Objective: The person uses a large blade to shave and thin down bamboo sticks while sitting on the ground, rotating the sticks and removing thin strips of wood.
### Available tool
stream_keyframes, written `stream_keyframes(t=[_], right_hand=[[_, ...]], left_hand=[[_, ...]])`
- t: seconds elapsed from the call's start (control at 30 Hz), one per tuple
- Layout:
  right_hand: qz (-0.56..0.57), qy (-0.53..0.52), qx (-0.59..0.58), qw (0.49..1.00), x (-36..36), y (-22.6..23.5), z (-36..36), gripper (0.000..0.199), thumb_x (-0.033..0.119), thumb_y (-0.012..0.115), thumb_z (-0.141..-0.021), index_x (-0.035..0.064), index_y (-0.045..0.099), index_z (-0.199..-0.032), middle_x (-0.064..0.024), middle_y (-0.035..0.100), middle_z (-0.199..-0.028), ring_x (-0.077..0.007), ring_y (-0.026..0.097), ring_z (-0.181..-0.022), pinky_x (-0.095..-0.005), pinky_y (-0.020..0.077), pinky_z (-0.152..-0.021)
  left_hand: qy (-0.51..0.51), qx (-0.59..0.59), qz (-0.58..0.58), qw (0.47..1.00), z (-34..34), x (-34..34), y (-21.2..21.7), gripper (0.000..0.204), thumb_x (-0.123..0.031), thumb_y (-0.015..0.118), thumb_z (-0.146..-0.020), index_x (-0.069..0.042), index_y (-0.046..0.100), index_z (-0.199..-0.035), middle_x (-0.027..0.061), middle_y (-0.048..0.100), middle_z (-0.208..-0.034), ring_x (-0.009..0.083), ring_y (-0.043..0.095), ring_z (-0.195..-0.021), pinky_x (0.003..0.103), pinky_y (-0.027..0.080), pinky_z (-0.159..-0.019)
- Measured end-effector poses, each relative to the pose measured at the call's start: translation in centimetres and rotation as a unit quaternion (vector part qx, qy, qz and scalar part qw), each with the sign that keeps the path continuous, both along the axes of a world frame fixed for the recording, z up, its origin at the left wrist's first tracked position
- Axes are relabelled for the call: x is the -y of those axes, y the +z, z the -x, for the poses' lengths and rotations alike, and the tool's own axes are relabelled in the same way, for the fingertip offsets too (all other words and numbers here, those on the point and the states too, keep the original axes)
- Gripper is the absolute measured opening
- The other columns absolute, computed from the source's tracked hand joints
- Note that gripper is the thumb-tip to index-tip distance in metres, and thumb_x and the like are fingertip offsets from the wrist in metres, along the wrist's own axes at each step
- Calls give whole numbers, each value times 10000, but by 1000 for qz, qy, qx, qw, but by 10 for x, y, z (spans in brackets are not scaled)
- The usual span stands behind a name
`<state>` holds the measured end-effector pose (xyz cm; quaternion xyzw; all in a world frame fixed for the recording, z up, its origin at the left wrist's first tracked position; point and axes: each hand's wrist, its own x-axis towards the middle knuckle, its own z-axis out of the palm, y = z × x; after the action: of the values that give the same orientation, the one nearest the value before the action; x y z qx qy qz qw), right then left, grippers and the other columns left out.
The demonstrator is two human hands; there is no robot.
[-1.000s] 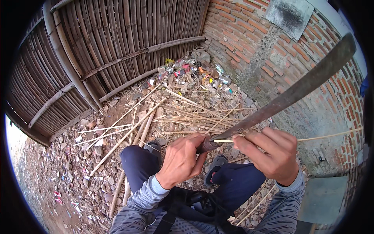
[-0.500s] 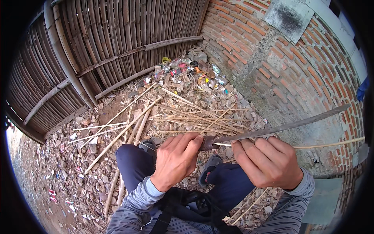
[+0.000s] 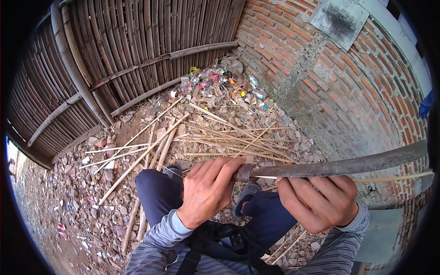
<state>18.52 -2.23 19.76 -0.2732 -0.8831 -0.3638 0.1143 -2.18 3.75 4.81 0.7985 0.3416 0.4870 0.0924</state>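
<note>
My left hand [image 3: 207,190] is closed around the dark handle of a machete [image 3: 380,161]. The long grey blade reaches to the right, passing just above the fingers of my right hand [image 3: 316,201]. That hand pinches a thin pale bamboo strip [image 3: 394,178], which runs along beneath the blade and sticks out far to the right. The strip's left end shows near the base of the blade, between the two hands. My fingers and the blade hide its middle part, so I cannot tell exactly where the edge touches it.
Split bamboo strips [image 3: 238,140] lie heaped on stony ground ahead, with thicker bamboo poles [image 3: 158,149] at the left of the heap. Mixed litter [image 3: 229,85] fills the far corner. A bamboo fence [image 3: 151,41] stands at left, a brick wall [image 3: 339,91] at right.
The blade has dropped at its tip and turned, showing more of its broad face. My right hand has shifted slightly down and right with the strip; my left hand stays nearly in place.
</note>
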Motion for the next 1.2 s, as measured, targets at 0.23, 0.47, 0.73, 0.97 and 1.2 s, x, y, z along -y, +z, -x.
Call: stream_keyframes(t=[0.23, 0.47, 0.73, 0.97, 1.2], right_hand=[[-52, 0, 3, 999, -1, 13, -12, 94, 127, 705, -741, 80, 744, -813, -17, 704, -767, -126, 643, -661, -247, 399, -559], [-36, 6, 10, 999, -3, 4, -16, 125, 122, 705, -720, 76, 753, -826, -26, 703, -793, -125, 627, -681, -241, 385, -556], [-13, 4, 20, 1000, -4, -1, -18, 96, 120, 711, -771, 82, 755, -847, -17, 685, -809, -109, 611, -695, -239, 398, -570], [10, -5, 5, 1000, -4, -8, -20, 120, 116, 713, -784, 72, 759, -886, -24, 682, -828, -115, 613, -692, -250, 420, -571], [78, -1, -37, 996, -14, -22, -33, 195, 100, 764, -741, 71, 773, -934, -39, 718, -896, -149, 691, -781, -264, 483, -612]], left_hand=[[3, -4, 26, 1000, -2, 0, -2, 548, 26, 772, -703, -97, 687, -1230, 102, 725, -1047, 321, 719, -881, 410, 561, -732], [-27, 5, 60, 998, -4, 4, -3, 569, 39, 767, -695, -80, 677, -1245, 112, 724, -1038, 332, 714, -869, 409, 556, -724], [-52, 13, 77, 996, -5, 7, 1, 611, 56, 750, -668, -67, 666, -1261, 117, 722, -1032, 327, 711, -858, 399, 549, -720], [-52, 26, 78, 995, -8, 6, -3, 601, 61, 746, -668, -56, 663, -1251, 125, 724, -1027, 334, 714, -852, 399, 554, -714], [-49, -26, 76, 996, -2, 5, -2, 565, 55, 735, -685, -46, 656, -1235, 140, 728, -1024, 343, 719, -865, 401, 566, -727]])
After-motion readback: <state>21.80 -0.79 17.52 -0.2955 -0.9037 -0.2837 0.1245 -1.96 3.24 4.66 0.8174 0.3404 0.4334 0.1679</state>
